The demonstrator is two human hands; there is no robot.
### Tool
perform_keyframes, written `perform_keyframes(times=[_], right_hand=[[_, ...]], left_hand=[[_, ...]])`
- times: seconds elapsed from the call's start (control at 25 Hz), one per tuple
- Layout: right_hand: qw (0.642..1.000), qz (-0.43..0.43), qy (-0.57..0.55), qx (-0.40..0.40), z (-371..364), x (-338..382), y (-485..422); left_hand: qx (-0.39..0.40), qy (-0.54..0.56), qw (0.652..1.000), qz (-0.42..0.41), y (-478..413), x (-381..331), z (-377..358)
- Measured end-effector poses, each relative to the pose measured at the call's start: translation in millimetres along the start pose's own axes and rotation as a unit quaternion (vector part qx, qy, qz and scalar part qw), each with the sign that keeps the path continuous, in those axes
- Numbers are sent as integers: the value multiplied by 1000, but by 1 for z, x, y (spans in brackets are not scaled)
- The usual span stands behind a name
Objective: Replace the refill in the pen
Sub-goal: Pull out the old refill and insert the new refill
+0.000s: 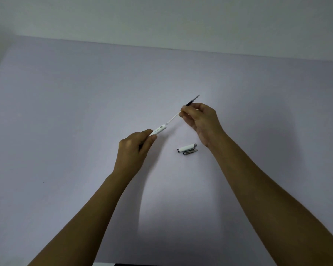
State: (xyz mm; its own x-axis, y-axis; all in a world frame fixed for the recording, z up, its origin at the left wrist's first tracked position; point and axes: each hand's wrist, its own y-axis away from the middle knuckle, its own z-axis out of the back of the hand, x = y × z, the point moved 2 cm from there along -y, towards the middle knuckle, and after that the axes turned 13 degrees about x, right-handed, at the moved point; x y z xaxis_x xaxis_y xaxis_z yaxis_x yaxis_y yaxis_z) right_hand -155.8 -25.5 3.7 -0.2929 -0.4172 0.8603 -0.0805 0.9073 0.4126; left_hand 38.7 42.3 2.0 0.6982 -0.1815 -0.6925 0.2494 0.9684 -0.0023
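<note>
My left hand [133, 148] grips a white pen barrel [159, 130] with a small print on it, its open end pointing up and to the right. My right hand [200, 120] pinches a thin refill [174, 118] between thumb and fingers. The refill's white rear end hangs just outside the barrel's opening, a small gap apart, and its dark tip [193, 99] sticks out past my fingers. On the table below my right wrist lie a white pen cap [186, 147] with a metal end and a small metal tip piece [190, 152], side by side.
The table [65, 112] is covered in a plain pale lavender sheet and meets a light wall at the back. A tiny dark speck [43, 182] sits at the left. My forearms reach in from the bottom edge.
</note>
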Motion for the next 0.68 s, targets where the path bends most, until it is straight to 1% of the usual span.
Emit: perform_keyframes(times=[0.08,0.36,0.68], right_hand=[[1000,9,-13,12,-2,1,6],[999,11,-32,17,-6,1,15],[998,27,-50,23,-2,5,30]], left_hand=[[-7,-9,1000,5,-2,0,0],[-15,-20,1000,8,-2,1,-1],[-23,-18,999,-26,-2,-12,6]])
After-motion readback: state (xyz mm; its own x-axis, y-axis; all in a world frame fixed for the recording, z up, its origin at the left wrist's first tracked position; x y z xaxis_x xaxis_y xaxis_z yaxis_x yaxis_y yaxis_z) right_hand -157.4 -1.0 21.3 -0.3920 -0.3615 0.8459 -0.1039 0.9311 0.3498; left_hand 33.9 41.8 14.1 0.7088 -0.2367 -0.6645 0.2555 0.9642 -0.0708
